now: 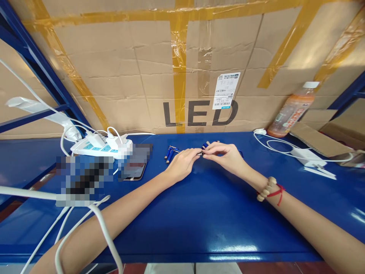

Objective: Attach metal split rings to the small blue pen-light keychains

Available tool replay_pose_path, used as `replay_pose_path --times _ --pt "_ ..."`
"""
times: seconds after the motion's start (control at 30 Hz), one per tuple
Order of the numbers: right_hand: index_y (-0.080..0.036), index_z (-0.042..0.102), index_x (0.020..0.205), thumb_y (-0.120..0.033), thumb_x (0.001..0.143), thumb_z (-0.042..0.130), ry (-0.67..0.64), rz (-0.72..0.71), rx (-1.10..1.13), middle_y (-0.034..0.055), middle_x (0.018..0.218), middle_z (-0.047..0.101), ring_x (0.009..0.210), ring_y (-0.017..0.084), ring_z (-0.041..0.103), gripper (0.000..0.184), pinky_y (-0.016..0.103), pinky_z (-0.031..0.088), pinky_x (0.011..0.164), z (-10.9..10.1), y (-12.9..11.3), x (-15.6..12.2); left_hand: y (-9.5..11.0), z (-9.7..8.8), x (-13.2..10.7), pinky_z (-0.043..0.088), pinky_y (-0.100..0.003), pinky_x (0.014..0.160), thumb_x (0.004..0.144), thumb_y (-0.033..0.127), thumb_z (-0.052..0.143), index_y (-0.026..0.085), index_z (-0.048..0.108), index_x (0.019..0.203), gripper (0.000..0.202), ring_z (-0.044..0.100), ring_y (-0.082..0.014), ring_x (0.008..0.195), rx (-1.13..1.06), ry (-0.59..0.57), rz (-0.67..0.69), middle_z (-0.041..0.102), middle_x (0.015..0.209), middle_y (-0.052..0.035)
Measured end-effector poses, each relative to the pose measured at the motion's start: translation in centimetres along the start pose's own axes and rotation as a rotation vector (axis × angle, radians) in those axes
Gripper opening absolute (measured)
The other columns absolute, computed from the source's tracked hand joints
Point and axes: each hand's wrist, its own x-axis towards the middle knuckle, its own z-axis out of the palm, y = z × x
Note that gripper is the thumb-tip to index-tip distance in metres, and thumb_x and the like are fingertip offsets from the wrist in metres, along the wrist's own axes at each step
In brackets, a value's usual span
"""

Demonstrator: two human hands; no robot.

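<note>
Both my hands meet over the middle of the blue table [199, 213]. My left hand [182, 163] is closed, its fingertips pinching a small dark metal part that I cannot name. My right hand [224, 155] is also closed, fingers curled around a small blue cylindrical piece [204, 146], touching the left fingertips. A beaded bracelet and a red string sit on my right wrist. Several small blue pen-like pieces [170, 153] lie on the table just left of my left hand.
A white power strip [99, 147] with plugs and white cables stands at the left, beside a phone [134, 170]. An orange drink bottle [291, 111] leans at the back right, near a white charger [306, 156]. A cardboard wall [182, 68] marked LED closes the back.
</note>
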Motion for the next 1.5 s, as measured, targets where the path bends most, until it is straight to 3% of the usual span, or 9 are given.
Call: replay_pose_path --times 0.13,0.33,0.53,0.8,1.0,1.13,1.37,1.5 --pt "-0.024 0.072 0.067 -0.046 0.068 0.068 -0.037 -0.053 -0.07 0.0029 0.078 0.063 0.069 0.015 0.058 0.023 0.03 0.049 0.06 -0.4 -0.5 0.1 0.3 -0.4 0.0 0.047 -0.031 0.082 0.094 0.018 0.031 0.018 0.052 0.104 0.023 0.06 -0.0184 0.092 -0.041 -0.055 -0.006 0.064 0.102 -0.0074" --pt "-0.024 0.071 0.063 -0.05 0.069 0.067 -0.042 -0.058 -0.053 0.0024 0.073 0.061 0.068 0.015 0.056 0.027 0.032 0.048 0.061 -0.2 0.1 0.0 0.5 -0.7 -0.2 0.048 -0.028 0.071 0.093 0.021 0.033 0.02 0.046 0.099 0.015 0.063 -0.0179 0.084 -0.09 -0.169 -0.113 0.064 0.097 -0.0055" --pt "-0.021 0.068 0.057 -0.05 0.065 0.069 -0.058 -0.053 -0.059 0.0026 0.071 0.059 0.064 0.014 0.054 0.03 0.03 0.044 0.056 -0.1 0.5 -0.2 0.3 -0.5 -0.3 0.047 -0.027 0.067 0.094 0.024 0.034 0.02 0.043 0.095 0.01 0.064 -0.0191 0.083 -0.093 -0.216 -0.093 0.064 0.097 -0.006" --pt "-0.02 0.063 0.054 -0.048 0.066 0.069 -0.066 -0.022 -0.148 0.0021 0.066 0.061 0.063 0.015 0.054 0.03 0.032 0.046 0.063 0.3 0.4 -0.3 -0.1 -0.2 -0.2 0.046 -0.028 0.07 0.093 0.021 0.035 0.019 0.041 0.081 0.013 0.059 -0.018 0.077 0.026 -0.144 0.027 0.062 0.085 -0.0059" --pt "-0.02 0.062 0.056 -0.034 0.071 0.065 -0.034 -0.019 -0.169 0.0015 0.066 0.062 0.062 0.014 0.055 0.02 0.032 0.047 0.063 0.7 0.4 -0.5 -0.5 0.1 -0.2 0.046 -0.028 0.068 0.094 0.025 0.034 0.019 0.042 0.078 0.019 0.055 -0.0163 0.071 0.052 -0.077 0.043 0.058 0.076 -0.0044" --pt "-0.021 0.063 0.056 -0.035 0.07 0.065 -0.032 0.033 -0.145 0.002 0.065 0.063 0.063 0.015 0.057 0.021 0.031 0.047 0.06 0.8 0.4 -0.4 -0.6 0.1 -0.3 0.047 -0.029 0.068 0.094 0.027 0.035 0.018 0.044 0.077 0.021 0.054 -0.0161 0.07 0.058 -0.051 0.038 0.057 0.073 -0.0035" --pt "-0.019 0.062 0.059 -0.04 0.072 0.063 -0.034 0.086 -0.13 0.0018 0.065 0.064 0.064 0.015 0.057 0.025 0.029 0.046 0.059 0.5 0.6 -0.2 0.0 -0.1 -0.1 0.048 -0.029 0.08 0.093 0.023 0.041 0.019 0.051 0.105 0.016 0.06 -0.0164 0.087 -0.033 -0.039 -0.018 0.064 0.096 -0.0047" --pt "-0.018 0.061 0.06 -0.045 0.073 0.062 -0.022 0.085 -0.156 0.0012 0.062 0.062 0.061 0.014 0.054 0.03 0.027 0.045 0.057 0.3 0.8 -0.2 0.2 -0.1 0.0 0.048 -0.03 0.084 0.093 0.023 0.041 0.02 0.053 0.107 0.019 0.06 -0.0166 0.091 -0.019 -0.036 -0.003 0.065 0.101 -0.0045"
